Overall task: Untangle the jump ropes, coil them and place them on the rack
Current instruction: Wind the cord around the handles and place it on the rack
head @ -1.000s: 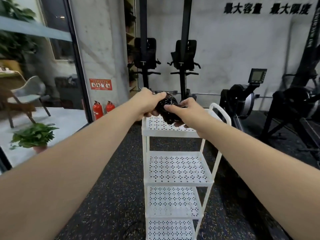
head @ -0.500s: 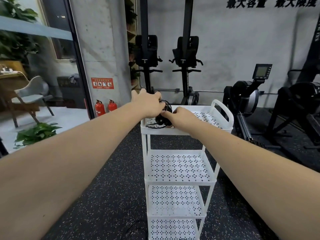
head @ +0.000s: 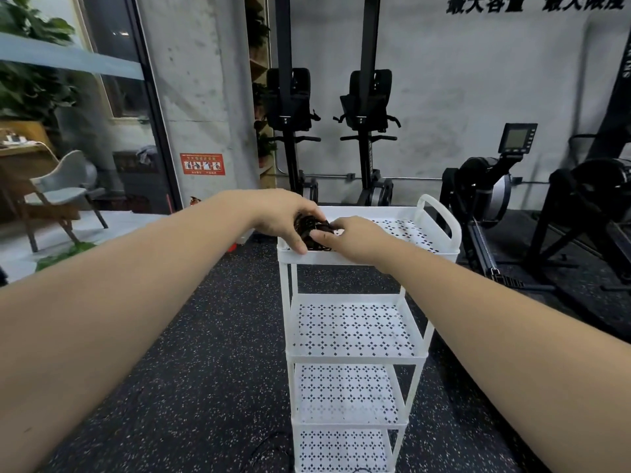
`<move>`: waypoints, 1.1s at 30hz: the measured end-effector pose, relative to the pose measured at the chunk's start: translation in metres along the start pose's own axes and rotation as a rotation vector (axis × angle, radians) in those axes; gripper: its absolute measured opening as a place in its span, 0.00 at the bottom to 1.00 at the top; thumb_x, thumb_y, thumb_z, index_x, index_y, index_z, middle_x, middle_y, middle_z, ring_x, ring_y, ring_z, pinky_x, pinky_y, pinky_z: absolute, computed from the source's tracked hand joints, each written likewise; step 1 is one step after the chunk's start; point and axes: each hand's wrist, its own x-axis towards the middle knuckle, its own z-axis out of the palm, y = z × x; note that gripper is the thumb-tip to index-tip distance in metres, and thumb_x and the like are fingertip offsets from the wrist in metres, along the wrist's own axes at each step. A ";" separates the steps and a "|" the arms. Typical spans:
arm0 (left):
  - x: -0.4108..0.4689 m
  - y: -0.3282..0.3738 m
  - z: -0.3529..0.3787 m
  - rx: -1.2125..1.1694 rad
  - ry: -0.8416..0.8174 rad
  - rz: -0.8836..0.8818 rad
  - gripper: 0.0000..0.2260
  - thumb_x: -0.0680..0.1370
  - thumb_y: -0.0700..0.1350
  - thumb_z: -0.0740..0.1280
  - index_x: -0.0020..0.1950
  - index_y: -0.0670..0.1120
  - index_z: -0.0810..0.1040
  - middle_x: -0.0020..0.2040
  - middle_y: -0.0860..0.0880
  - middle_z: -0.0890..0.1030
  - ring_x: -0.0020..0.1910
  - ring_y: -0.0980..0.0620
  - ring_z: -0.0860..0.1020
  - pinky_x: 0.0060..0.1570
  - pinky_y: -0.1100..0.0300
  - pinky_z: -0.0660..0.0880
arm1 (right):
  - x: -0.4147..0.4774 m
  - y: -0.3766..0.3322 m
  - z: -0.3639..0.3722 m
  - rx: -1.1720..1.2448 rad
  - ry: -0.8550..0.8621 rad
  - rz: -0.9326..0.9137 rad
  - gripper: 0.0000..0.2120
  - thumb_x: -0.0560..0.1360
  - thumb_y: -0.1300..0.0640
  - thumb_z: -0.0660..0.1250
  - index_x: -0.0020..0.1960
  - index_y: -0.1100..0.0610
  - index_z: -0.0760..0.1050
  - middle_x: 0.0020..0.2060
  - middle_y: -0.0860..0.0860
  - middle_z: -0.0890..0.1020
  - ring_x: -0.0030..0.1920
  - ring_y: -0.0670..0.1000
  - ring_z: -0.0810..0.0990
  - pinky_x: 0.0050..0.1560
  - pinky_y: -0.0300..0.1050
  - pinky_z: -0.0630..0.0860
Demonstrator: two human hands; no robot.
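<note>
Both the left hand (head: 283,216) and right hand (head: 355,238) clutch the coiled jump rope (head: 312,228) on the rack (head: 375,258) top. Looks light and springy, so grip across all loops.

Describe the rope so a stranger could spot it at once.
Find the tall white rack. At the left end of its top shelf, the left hand and right hand hold a coiled rope. It is the only dark bundle there.

Gym: rowing machines (head: 485,189), rubber floor (head: 205,387)
</note>
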 end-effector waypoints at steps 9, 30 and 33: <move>0.005 -0.014 0.004 -0.032 0.100 -0.038 0.43 0.73 0.49 0.82 0.83 0.62 0.63 0.76 0.57 0.74 0.72 0.48 0.72 0.71 0.46 0.68 | 0.000 0.006 -0.006 0.166 0.042 0.056 0.27 0.87 0.38 0.59 0.60 0.61 0.84 0.55 0.59 0.86 0.56 0.60 0.82 0.57 0.51 0.76; -0.002 0.006 0.010 -0.188 0.299 0.036 0.23 0.75 0.40 0.80 0.66 0.56 0.81 0.52 0.57 0.86 0.46 0.62 0.82 0.46 0.64 0.74 | -0.002 0.005 -0.012 0.585 -0.028 0.179 0.09 0.87 0.65 0.61 0.65 0.61 0.75 0.52 0.60 0.87 0.43 0.53 0.89 0.43 0.43 0.85; -0.003 0.002 0.014 0.064 0.348 0.005 0.15 0.79 0.47 0.76 0.64 0.59 0.84 0.57 0.56 0.85 0.55 0.54 0.80 0.56 0.54 0.75 | -0.002 0.007 -0.015 0.572 -0.070 0.168 0.14 0.86 0.67 0.61 0.70 0.65 0.76 0.51 0.59 0.88 0.44 0.51 0.89 0.40 0.39 0.83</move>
